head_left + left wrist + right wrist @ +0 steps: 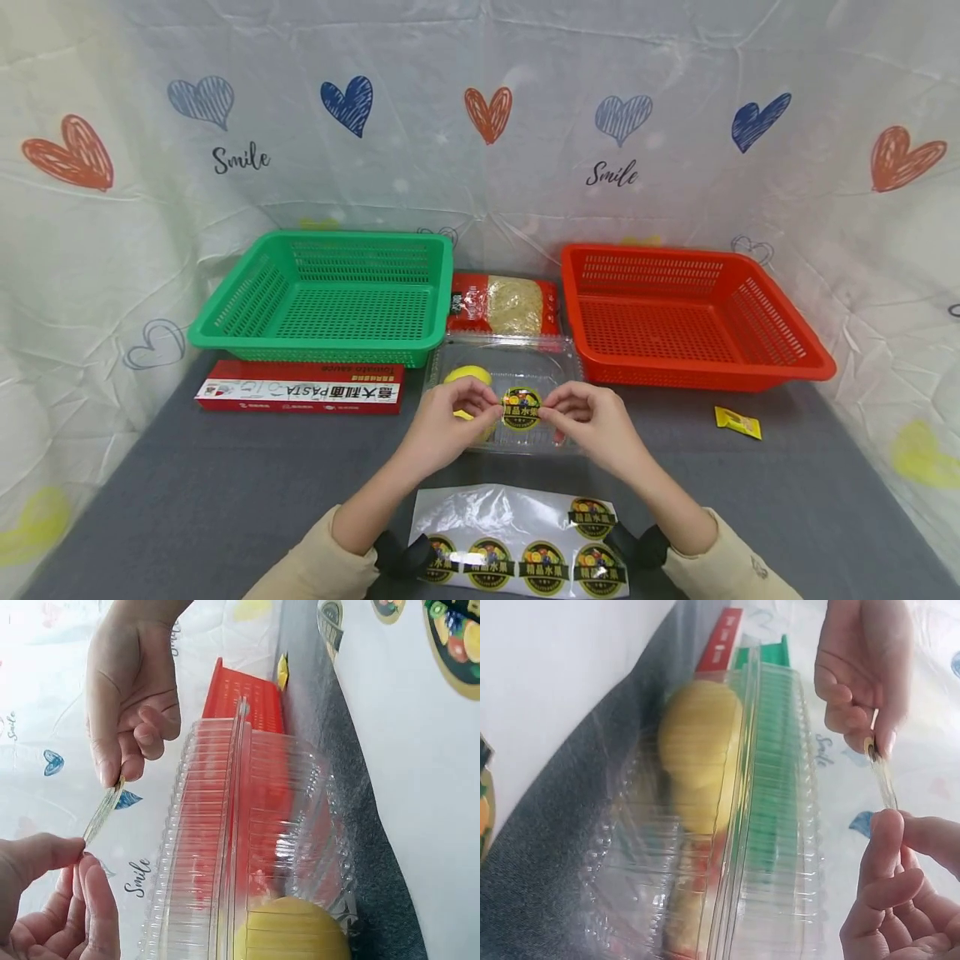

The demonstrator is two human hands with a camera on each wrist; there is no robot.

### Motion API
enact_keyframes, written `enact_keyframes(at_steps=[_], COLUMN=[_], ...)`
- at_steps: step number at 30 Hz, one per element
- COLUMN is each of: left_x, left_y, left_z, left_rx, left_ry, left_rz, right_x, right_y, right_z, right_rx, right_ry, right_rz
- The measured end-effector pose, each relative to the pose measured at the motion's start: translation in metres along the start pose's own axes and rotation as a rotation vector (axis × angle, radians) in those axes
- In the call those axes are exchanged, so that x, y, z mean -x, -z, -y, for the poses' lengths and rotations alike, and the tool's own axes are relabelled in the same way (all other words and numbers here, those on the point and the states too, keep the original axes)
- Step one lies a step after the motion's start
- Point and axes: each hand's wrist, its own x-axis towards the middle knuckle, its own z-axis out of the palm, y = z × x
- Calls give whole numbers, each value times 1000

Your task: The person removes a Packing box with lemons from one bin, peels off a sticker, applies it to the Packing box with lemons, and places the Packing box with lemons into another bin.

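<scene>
A round black-and-gold fruit sticker [521, 408] is stretched between both hands above a clear plastic clamshell box [525, 358]. My left hand [455, 414] pinches its left edge between thumb and finger, and my right hand [592, 417] pinches the right edge. Edge-on, the thin sticker [103, 815] shows in the left wrist view, with the box beside it. Through the clear wall of the box, yellow round fruit [701, 735] is visible at its left side. In front of the box lies a glossy white sticker sheet [502, 517] with several matching stickers.
A green basket [322, 343] stands at back left, with a red pasta box [300, 404] before it. A red basket [697, 371] stands at back right, and a small yellow packet [738, 422] lies in front of it. Between the baskets sits a red-and-clear food bag [513, 304].
</scene>
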Motion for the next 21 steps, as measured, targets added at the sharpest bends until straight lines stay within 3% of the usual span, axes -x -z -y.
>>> enact_keyframes(at_steps=[4,9,11,21], left_x=[-8,-18,-22,-37], left_y=[-2,-4,-5,-5], left_z=[1,3,5,8], left_rx=[-73,-164,-202,-313], left_ry=[-17,-31,-29,8], left_rz=[-79,-147,-162,-178], right_x=[-7,-22,-30,-50], right_y=[0,-1,-2,-6], right_z=[12,3,-8,-13], right_rx=[14,4,3,66], right_ry=[-20,-50,-69,-106], right_rz=[-31,-60,-73,-113])
